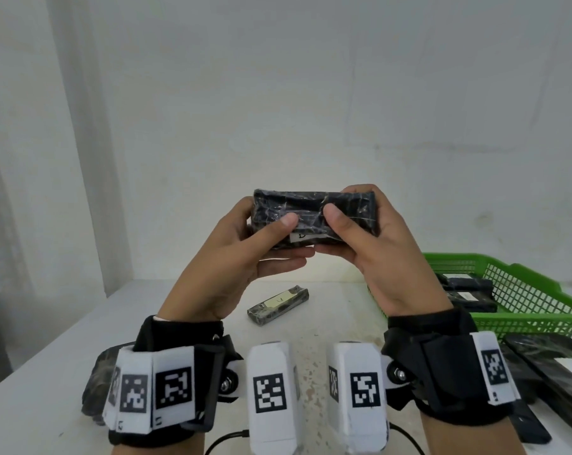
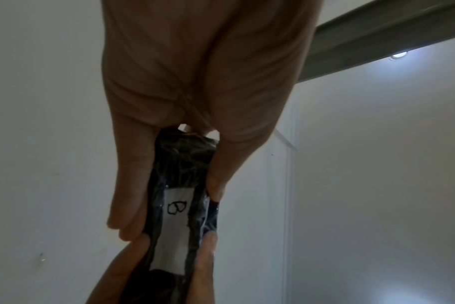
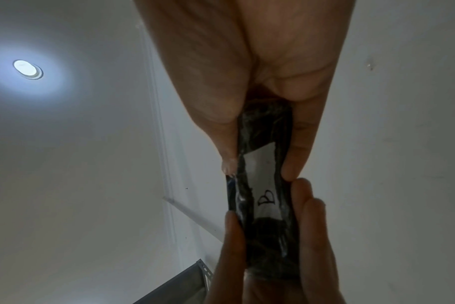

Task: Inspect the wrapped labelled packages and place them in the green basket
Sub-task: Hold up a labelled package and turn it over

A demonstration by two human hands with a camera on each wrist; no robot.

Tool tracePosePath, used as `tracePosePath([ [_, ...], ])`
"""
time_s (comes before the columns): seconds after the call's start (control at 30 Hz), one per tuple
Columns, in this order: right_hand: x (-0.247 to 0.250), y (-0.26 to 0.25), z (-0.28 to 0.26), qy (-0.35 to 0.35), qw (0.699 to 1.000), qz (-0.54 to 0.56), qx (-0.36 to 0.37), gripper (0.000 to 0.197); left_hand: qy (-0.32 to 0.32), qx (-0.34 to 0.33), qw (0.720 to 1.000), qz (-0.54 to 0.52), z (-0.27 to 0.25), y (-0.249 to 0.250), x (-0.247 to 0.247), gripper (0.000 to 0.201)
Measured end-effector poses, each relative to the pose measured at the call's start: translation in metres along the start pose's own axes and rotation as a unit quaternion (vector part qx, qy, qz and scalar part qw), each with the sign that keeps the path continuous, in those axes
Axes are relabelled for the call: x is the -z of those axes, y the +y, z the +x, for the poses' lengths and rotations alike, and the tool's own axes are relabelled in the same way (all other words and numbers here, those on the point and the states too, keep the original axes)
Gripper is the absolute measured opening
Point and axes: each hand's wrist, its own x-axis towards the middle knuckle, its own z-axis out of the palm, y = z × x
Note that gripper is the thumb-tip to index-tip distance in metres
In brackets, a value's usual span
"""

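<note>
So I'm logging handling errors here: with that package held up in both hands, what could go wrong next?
1. Both hands, left and right, hold the package by its glossy wrap high above the table; it may slip and fall.
2. Its label faces away from the head camera, so the mark could be misread.
3. The basket already holds packages; this one may land askew.

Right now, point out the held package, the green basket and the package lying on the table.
held package (image 1: 314, 205), head view, its dark wrapped top face.
green basket (image 1: 527, 292), head view, its mesh side wall.
package lying on the table (image 1: 278, 305), head view, its label.
</note>
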Motion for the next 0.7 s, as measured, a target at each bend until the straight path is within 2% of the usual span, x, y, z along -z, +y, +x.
tracePosePath([
  [0.2, 0.001, -0.002, 0.001, -0.028, 0.998, 0.049, -0.017, 0.044, 0.012, -0.017, 1.000, -0.010, 0.002, -0.001, -0.001, 0.055],
  [0.33, 0.000, 0.001, 0.000, -0.017, 0.998, 0.060, -0.024, 0.062, 0.043, 0.006, 0.999, -0.031, 0.005, -0.003, -0.001, 0.076],
  [0.4, 0.001, 0.002, 0.001, -0.008, 0.999, 0.047, -0.021, 0.063, 0.056, 0.033, 0.997, -0.040, 0.006, -0.002, -0.004, 0.085],
  [0.43, 0.002, 0.003, 0.002, -0.002, 0.999, 0.032, -0.016, 0.060, 0.056, 0.044, 0.997, -0.041, 0.006, -0.001, -0.005, 0.084],
  [0.5, 0.006, 0.004, 0.002, 0.003, 1.000, 0.002, -0.001, 0.055, 0.048, 0.054, 0.997, -0.038, 0.006, 0.001, -0.006, 0.065],
  [0.57, 0.009, 0.003, 0.002, -0.007, 1.000, -0.009, 0.010, 0.055, 0.043, 0.052, 0.996, -0.067, 0.006, 0.001, -0.004, 0.055],
  [0.7, 0.011, 0.002, 0.002, -0.022, 0.999, -0.023, -0.006, 0.065, 0.093, 0.009, 0.991, -0.092, 0.008, -0.002, 0.001, 0.032],
])
